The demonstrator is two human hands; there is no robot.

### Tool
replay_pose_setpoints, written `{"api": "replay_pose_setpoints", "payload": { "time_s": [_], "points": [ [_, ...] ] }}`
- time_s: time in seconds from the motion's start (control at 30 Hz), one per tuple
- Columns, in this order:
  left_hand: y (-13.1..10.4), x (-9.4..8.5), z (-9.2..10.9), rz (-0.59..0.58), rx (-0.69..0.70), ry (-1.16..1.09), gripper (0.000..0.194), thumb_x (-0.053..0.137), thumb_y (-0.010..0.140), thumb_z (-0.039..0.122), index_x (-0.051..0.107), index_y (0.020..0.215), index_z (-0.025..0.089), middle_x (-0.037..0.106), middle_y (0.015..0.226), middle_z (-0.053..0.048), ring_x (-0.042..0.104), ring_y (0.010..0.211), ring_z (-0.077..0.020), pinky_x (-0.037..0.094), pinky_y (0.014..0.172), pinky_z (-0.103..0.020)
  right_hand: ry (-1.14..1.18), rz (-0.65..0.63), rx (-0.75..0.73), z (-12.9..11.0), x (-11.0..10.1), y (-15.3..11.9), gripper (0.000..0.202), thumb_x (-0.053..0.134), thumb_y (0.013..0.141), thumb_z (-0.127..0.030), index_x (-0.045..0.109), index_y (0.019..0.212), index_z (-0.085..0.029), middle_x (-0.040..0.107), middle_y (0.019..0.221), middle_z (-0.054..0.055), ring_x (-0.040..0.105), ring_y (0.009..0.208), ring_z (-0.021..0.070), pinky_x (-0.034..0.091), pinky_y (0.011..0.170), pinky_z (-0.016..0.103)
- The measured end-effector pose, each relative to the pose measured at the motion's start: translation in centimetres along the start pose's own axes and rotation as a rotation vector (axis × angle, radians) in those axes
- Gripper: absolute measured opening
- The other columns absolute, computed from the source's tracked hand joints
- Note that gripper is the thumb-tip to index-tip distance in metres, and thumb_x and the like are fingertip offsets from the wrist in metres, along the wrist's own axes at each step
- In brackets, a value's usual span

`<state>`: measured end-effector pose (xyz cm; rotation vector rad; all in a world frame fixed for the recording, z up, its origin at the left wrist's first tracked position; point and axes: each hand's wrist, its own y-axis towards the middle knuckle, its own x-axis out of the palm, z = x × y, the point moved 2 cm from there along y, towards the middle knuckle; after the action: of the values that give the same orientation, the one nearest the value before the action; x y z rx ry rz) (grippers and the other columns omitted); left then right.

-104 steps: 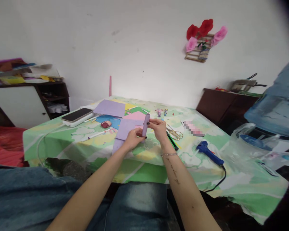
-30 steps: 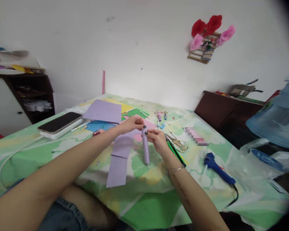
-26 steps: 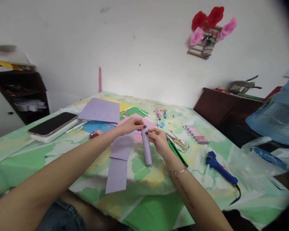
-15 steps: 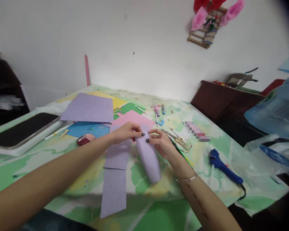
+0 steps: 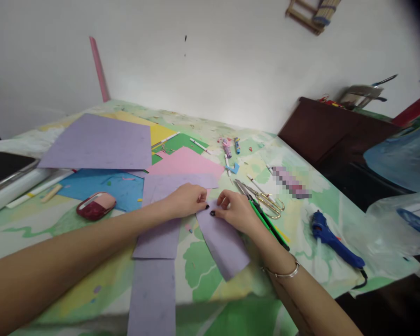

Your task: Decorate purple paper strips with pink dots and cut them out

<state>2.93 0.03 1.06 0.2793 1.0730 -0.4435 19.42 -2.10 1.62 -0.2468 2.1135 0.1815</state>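
Both my hands pinch the upper end of a purple paper strip [image 5: 224,245], thumbs side by side. My left hand [image 5: 189,199] grips its top left edge, and my right hand [image 5: 236,210] grips just to the right. The strip slants down towards me, slightly curved, its lower end free. Under my left wrist lie more purple paper pieces [image 5: 157,240], one reaching over the table's front edge. Beyond my hands is pink paper [image 5: 185,163]. Gold-handled scissors [image 5: 266,200] and a green-and-black cutter [image 5: 266,221] lie beside my right hand.
A blue glue gun [image 5: 336,242] lies at the right, its cord over the edge. A large purple sheet [image 5: 101,142] covers blue paper [image 5: 122,186] at the left. Near it are a dark red and pink case [image 5: 96,205] and a phone [image 5: 9,170]. Markers are scattered behind.
The purple strip, rolled into a curve before, is now flatter and more opened out. My hands stay together at its upper end. The view has tilted down and shifted.
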Motion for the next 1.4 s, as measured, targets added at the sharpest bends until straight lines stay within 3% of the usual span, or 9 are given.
{"api": "replay_pose_setpoints", "payload": {
  "time_s": [0.23,0.43,0.6,0.73,0.87,0.93,1.1,1.2,1.4],
  "points": [
    [-2.5,0.7,1.8,0.147,0.038,0.286,0.022,0.042,0.088,0.025,0.055,0.101,0.014,0.06,0.096,-0.014,0.056,0.077,-0.0244,0.036,0.056,-0.03,-0.152,0.014,-0.039,0.2,0.4,-0.2,0.016,0.07,0.068,-0.027,0.057,0.074,-0.019,0.063,0.065,0.0,0.052,0.06,0.0135,0.028,0.055,0.024],
    [-6.2,3.6,5.1,0.064,0.404,0.371,0.023,0.043,0.082,0.009,0.064,0.088,0.014,0.063,0.086,-0.013,0.055,0.083,-0.0258,0.046,0.073,-0.039,-0.266,0.029,-0.01,0.1,0.7,-0.3,0.014,0.065,0.073,-0.03,0.059,0.068,-0.019,0.065,0.066,0.005,0.056,0.063,0.0169,0.027,0.056,0.026],
    [-8.8,5.5,5.8,0.108,0.517,0.297,0.038,0.048,0.088,0.032,0.059,0.119,0.012,0.061,0.115,-0.021,0.052,0.11,-0.0338,0.038,0.094,-0.05,-0.236,0.009,-0.012,-0.6,1.0,-0.9,0.007,0.062,0.075,-0.024,0.062,0.07,-0.019,0.068,0.069,0.005,0.058,0.064,0.0168,0.028,0.055,0.026],
    [-9.0,5.7,5.7,0.035,0.467,0.335,0.064,0.047,0.083,0.056,0.051,0.13,0.012,0.055,0.125,-0.026,0.046,0.119,-0.0428,0.037,0.093,-0.057,-0.195,0.007,-0.063,-0.1,-1.9,-0.7,0.006,0.062,0.073,-0.018,0.065,0.077,-0.02,0.07,0.073,0.003,0.059,0.066,0.0153,0.032,0.058,0.024],
    [-8.7,5.8,5.7,0.049,0.425,0.335,0.068,0.045,0.081,0.061,0.052,0.129,0.014,0.054,0.123,-0.029,0.049,0.115,-0.0449,0.041,0.087,-0.06,-0.325,0.235,0.115,3.2,-7.8,0.4,0.016,0.051,0.08,-0.017,0.066,0.083,-0.02,0.07,0.081,0.006,0.061,0.075,0.0179,0.031,0.059,0.026],
    [-8.7,6.0,5.6,0.052,0.42,0.324,0.067,0.045,0.081,0.06,0.051,0.13,0.016,0.054,0.124,-0.028,0.049,0.116,-0.044,0.041,0.089,-0.06,-0.404,0.234,0.207,5.1,-9.5,0.3,0.017,0.05,0.082,-0.024,0.065,0.081,-0.018,0.069,0.082,0.009,0.06,0.074,0.0205,0.029,0.057,0.027],
    [-8.9,6.6,5.2,0.063,0.413,0.341,0.064,0.043,0.081,0.06,0.053,0.129,0.018,0.055,0.125,-0.027,0.05,0.115,-0.0454,0.044,0.087,-0.062,-0.366,-0.045,0.141,6.7,-7.7,-2.8,0.025,0.064,0.073,-0.041,0.061,0.084,-0.019,0.066,0.085,0.007,0.059,0.076,0.0203,0.033,0.058,0.026],
    [-8.9,6.9,4.9,0.12,0.435,0.355,0.064,0.044,0.08,0.061,0.056,0.126,0.018,0.057,0.123,-0.026,0.051,0.114,-0.0463,0.045,0.085,-0.063,-0.441,0.005,0.124,6.6,-6.0,-3.9,0.031,0.063,0.075,-0.039,0.055,0.095,-0.017,0.061,0.102,0.011,0.057,0.086,0.0218,0.035,0.061,0.026],
    [-9.0,6.8,4.9,0.276,0.373,0.381,0.051,0.043,0.084,0.057,0.06,0.12,0.025,0.062,0.119,-0.017,0.055,0.111,-0.0382,0.05,0.085,-0.055,-0.526,-0.013,0.168,7.3,-6.3,-2.0,0.02,0.062,0.076,-0.033,0.057,0.086,-0.017,0.062,0.09,0.008,0.058,0.081,0.0207,0.034,0.061,0.026]
  ]
}}
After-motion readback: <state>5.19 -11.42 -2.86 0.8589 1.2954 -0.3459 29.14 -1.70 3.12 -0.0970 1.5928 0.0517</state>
